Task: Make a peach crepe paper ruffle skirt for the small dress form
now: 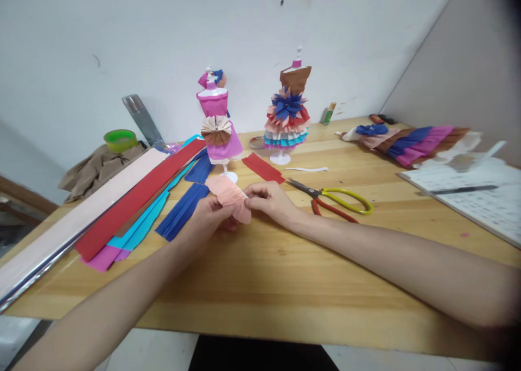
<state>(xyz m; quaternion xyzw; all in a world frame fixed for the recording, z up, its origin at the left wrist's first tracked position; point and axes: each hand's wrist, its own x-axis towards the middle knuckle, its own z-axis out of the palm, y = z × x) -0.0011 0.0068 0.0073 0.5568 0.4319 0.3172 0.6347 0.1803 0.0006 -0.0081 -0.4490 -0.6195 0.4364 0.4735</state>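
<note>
A folded piece of peach crepe paper point(230, 194) is held between both hands just above the wooden table point(260, 273). My left hand point(210, 211) is closed round its lower left side. My right hand point(269, 197) pinches its right edge with thumb and fingers. Right behind the hands stand two small mannequins, one in a pink paper dress point(217, 126) and one in a layered dress with a blue flower point(287, 115). Yellow-and-red scissors point(334, 200) lie just right of my right hand.
Long crepe paper sheets in pink, red, cyan and blue point(134, 202) lie at the left, with a red strip point(262, 167) near the mannequins. A third dressed figure point(407, 138) lies at the back right beside a white board with a pen point(468, 189). Green tape roll point(120, 139) sits far left.
</note>
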